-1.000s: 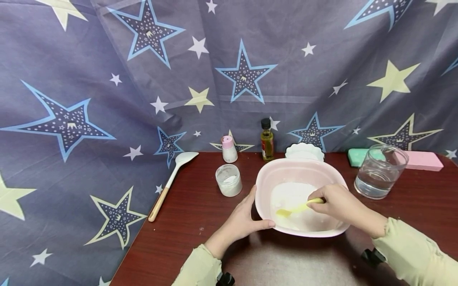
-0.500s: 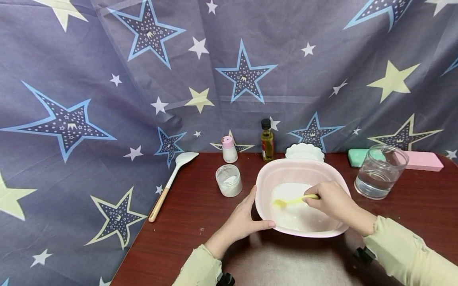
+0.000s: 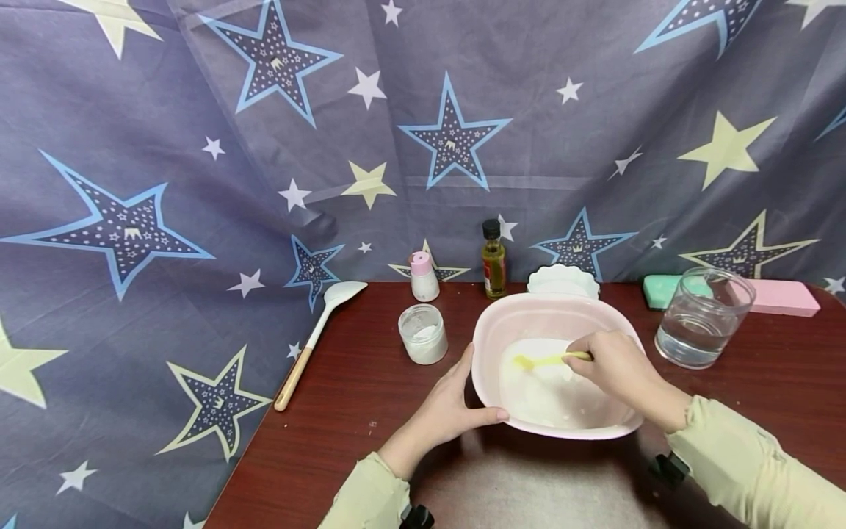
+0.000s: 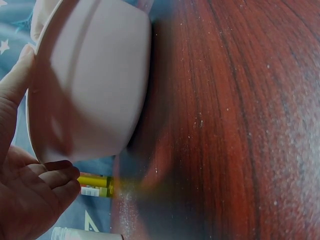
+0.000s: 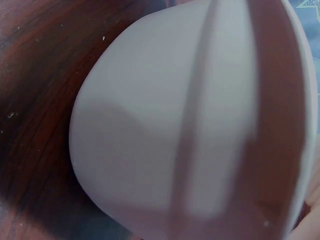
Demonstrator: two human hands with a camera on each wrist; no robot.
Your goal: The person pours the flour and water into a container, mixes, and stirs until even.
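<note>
A pink bowl (image 3: 492, 327) with white flour in it stands on the dark red table (image 3: 344, 426). My left hand (image 3: 456, 408) holds the bowl's near left rim, thumb along the edge. My right hand (image 3: 608, 360) reaches into the bowl and pinches the handle of a small yellow spoon (image 3: 538, 361), whose tip lies in the flour. The left wrist view shows the bowl's outer wall (image 4: 95, 85) with my left hand's fingers (image 4: 45, 175) against it. The right wrist view is filled by the bowl's outer wall (image 5: 190, 125); the right hand is barely seen there.
Behind the bowl stand a small glass jar of white powder (image 3: 423, 334), a pink-capped shaker (image 3: 422, 276), an oil bottle (image 3: 493, 259) and a white dish (image 3: 562, 279). A glass of water (image 3: 702, 317) and pastel blocks (image 3: 780, 297) are at the right. A white spatula (image 3: 317, 334) lies left.
My right hand has drawn the yellow spoon through the flour, from the near side of the bowl toward the far side. The left hand and the bowl have stayed put.
</note>
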